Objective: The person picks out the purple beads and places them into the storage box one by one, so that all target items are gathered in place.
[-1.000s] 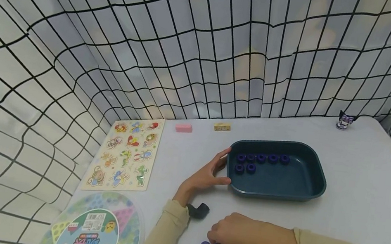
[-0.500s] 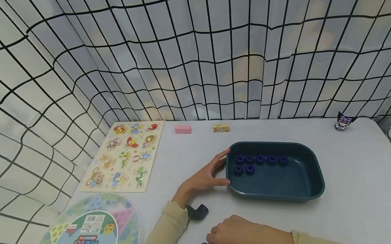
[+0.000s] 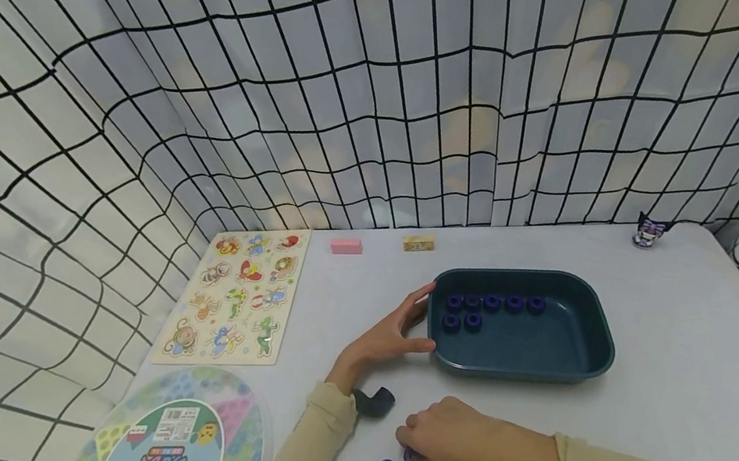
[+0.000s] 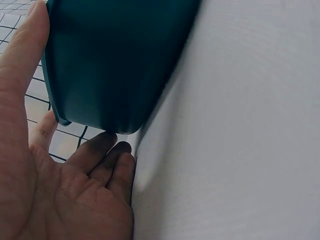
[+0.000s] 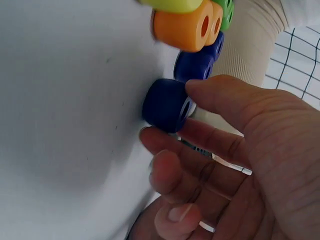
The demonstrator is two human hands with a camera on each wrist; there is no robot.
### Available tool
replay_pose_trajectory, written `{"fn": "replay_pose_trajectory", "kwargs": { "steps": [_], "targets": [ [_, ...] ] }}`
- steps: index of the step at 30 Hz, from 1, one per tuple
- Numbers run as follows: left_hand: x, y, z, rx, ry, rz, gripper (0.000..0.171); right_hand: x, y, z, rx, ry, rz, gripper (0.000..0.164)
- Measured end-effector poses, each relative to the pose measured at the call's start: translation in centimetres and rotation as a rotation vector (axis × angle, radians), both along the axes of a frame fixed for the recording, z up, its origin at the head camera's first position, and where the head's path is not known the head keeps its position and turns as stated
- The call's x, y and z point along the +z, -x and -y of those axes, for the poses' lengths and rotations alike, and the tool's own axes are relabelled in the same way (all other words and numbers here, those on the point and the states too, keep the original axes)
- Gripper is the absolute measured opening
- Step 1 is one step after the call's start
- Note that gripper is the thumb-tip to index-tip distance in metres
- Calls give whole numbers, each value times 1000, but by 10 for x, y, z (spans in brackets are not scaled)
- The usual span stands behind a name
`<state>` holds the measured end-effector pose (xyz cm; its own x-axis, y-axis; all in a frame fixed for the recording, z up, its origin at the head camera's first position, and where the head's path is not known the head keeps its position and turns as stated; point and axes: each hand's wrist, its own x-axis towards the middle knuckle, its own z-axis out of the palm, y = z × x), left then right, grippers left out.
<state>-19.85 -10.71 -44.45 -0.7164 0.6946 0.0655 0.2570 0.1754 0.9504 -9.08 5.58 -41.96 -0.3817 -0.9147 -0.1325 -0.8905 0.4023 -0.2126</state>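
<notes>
Dark-blue ring (image 5: 162, 106), I see, sits pinched by the right hand (image 3: 449, 440), though I can't tell if it clears the table (image 3: 686, 346), while the teal tray (image 3: 537, 347) lies beyond, long axis crosswise, nearer the left hand (image 3: 384, 337), which rests spread-fingered against its left end.

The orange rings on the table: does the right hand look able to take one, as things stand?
Probably yes: the orange rings lie close to the right hand and nothing visible covers them, though it may first need to release the blue ring that it pinches.
</notes>
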Motion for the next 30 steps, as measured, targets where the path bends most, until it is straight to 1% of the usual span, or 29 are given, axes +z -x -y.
{"fn": "replay_pose_trajectory", "kwargs": {
  "steps": [5, 13, 17, 24, 30],
  "targets": [
    [1, 0, 0, -7, 4, -6, 91, -1, 2, -7, -49, -9, -12, 11],
    [-2, 0, 2, 8, -7, -5, 93, -4, 2, -19, -51, 4, -32, 18],
    [-2, 0, 2, 9, 4, -2, 92, -3, 2, -23, -59, 2, -5, 18],
    [-1, -1, 1, 16, -1, -3, 91, 0, 4, -32, -75, 8, 31, 19],
    [-1, 0, 0, 9, 3, -3, 91, 10, 8, -45, -140, 23, 89, 21]
  ]
}}
